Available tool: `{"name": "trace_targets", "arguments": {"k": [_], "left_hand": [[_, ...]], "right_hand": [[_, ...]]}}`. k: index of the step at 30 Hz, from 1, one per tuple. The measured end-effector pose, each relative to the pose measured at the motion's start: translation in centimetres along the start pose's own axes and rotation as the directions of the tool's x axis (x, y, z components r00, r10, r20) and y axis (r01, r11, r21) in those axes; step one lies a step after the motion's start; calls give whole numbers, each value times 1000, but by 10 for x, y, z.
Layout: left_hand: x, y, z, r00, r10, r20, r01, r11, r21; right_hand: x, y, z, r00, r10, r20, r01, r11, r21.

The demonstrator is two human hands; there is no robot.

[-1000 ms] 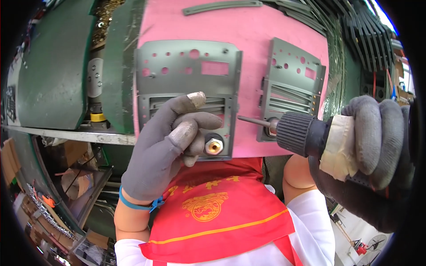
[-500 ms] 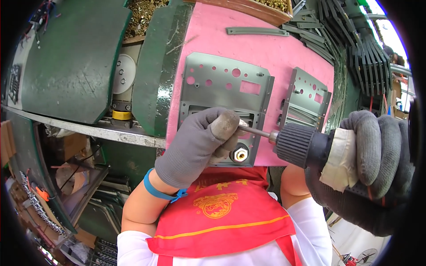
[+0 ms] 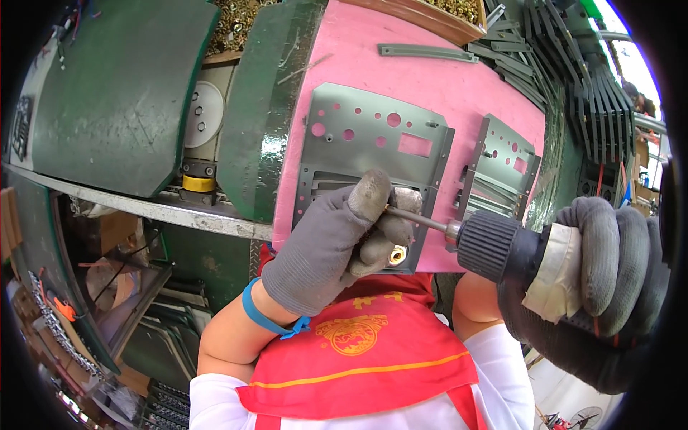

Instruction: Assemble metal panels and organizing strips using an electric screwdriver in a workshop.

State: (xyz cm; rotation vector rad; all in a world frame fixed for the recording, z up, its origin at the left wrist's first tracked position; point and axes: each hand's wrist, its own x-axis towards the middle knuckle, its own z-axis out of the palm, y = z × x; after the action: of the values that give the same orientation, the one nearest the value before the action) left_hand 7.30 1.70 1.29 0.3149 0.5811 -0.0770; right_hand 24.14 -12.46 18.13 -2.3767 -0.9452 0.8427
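Observation:
My right hand (image 3: 609, 287), in a grey glove, grips a black power screwdriver (image 3: 494, 246) with pale tape wrapped round its body. Its thin metal bit (image 3: 419, 218) points left and ends at the fingertips of my left hand (image 3: 337, 233). That hand, also gloved in grey, is closed with thumb and fingers pinched at the bit's tip; what lies between them is hidden. Below these fingers a round metal fitting with a brass-coloured centre (image 3: 397, 255) shows partly; whether it is held, I cannot tell. Under my hands lies a grey-green metal panel (image 3: 365, 158) with round holes and a rectangular cutout.
A second, smaller-looking punched panel (image 3: 494, 154) lies to the right on the pink mat (image 3: 448, 93). Beyond are a metal strip (image 3: 428, 51), a tray of brass-coloured small parts (image 3: 459, 7) and stacked dark brackets (image 3: 598, 107). A green board (image 3: 107, 100) covers the left bench.
Both hands and the screwdriver have shifted slightly downward in the picture. My left fingers now cover more of the metal fitting. The panels appear slightly farther right as the view has shifted.

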Motion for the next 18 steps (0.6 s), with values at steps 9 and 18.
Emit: {"name": "trace_targets", "arguments": {"k": [9, 18], "left_hand": [[-28, 3, -2, 986, 149, -70, -122, 947, 297], [-49, -30, -43, 720, 341, 604, -196, -736, 648]], "right_hand": [[-6, 3, 0, 1000, 16, -10, -17, 995, -94], [-13, 18, 7, 992, 121, -31, -124, 981, -146]]}}
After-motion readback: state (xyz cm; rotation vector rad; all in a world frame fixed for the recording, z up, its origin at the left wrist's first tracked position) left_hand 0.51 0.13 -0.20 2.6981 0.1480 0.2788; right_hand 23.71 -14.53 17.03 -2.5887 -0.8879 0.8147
